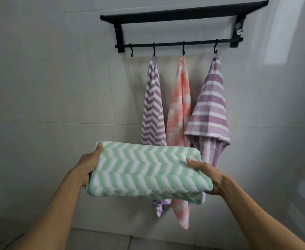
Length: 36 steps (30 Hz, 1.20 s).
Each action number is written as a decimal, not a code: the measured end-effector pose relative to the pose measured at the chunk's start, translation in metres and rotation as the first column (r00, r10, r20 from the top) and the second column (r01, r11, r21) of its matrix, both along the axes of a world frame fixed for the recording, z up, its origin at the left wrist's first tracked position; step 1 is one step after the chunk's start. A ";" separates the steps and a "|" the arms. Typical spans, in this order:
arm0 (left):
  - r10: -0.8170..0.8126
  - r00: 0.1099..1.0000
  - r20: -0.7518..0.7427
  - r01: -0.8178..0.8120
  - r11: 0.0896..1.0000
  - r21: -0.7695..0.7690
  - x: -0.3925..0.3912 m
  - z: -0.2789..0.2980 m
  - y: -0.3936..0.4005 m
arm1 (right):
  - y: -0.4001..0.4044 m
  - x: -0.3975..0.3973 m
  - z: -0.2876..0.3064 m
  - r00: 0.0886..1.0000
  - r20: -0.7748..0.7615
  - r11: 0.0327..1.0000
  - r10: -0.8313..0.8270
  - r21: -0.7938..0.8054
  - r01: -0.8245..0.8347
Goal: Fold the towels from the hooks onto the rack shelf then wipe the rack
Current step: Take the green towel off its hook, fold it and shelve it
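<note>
Count: four towels, four hooks, one rack, two hands

One black wall rack (182, 12), taken as landmark, with one shelf on top and one rail beneath. Four hooks on that rail: empty hook (131, 50) at the rack's left end; three loaded hooks to its right. Three towels hang below the rack, one per hook: purple chevron towel (152, 109), pink checked towel (179, 112), purple striped towel (210, 112). One folded green chevron towel (144, 170) well below the rack, off the hooks. Two hands, left hand (87, 166) and right hand (207, 175), one gripping each end of the green towel
</note>
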<state>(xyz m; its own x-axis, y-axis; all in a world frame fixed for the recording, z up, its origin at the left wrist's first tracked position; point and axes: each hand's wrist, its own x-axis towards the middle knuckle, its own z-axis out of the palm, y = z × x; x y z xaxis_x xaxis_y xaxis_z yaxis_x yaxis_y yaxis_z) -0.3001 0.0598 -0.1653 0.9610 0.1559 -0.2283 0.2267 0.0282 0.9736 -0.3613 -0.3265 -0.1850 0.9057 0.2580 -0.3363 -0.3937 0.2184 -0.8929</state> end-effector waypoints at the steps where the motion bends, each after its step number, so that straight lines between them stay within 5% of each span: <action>1: -0.049 0.999 -0.020 0.049 0.999 0.001 -0.005 -0.002 0.005 | 0.003 0.000 -0.003 0.999 -0.007 0.999 0.039 -0.015 -0.039; 5: -0.263 0.963 -0.064 0.261 0.965 -0.037 -0.022 -0.018 0.030 | 0.016 -0.004 -0.004 0.999 -0.021 0.991 0.048 -0.122 -0.050; 9: -0.150 0.988 -0.037 0.147 0.987 -0.062 -0.010 -0.035 0.045 | 0.031 -0.005 -0.007 0.999 -0.034 0.986 -0.011 -0.165 0.005; 17: -0.159 0.981 0.115 0.143 0.980 0.138 0.008 -0.036 0.043 | 0.039 -0.016 0.003 0.977 0.130 0.946 -0.170 -0.255 0.199; 26: -0.056 0.953 0.298 0.011 0.989 0.149 -0.035 0.022 0.003 | 0.008 -0.074 0.069 0.966 0.160 0.909 -0.201 -0.337 0.245; 30: -0.029 0.905 0.425 -0.116 0.943 0.311 -0.070 0.051 -0.022 | -0.004 -0.110 0.091 0.944 0.210 0.894 -0.253 -0.321 0.311; 36: -0.067 0.762 0.644 -0.326 0.820 0.471 -0.129 0.093 -0.063 | -0.023 -0.154 0.113 0.790 0.429 0.821 -0.438 -0.167 0.546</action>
<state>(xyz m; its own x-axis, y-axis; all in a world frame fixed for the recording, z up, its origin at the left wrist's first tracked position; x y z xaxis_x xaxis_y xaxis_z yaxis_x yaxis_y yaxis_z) -0.4293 -0.0030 -0.0723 0.8090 0.1931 0.5551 -0.3816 -0.5458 0.7460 -0.5155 -0.3490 -0.0720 0.9502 -0.3082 0.0468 0.0573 0.0250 -0.9980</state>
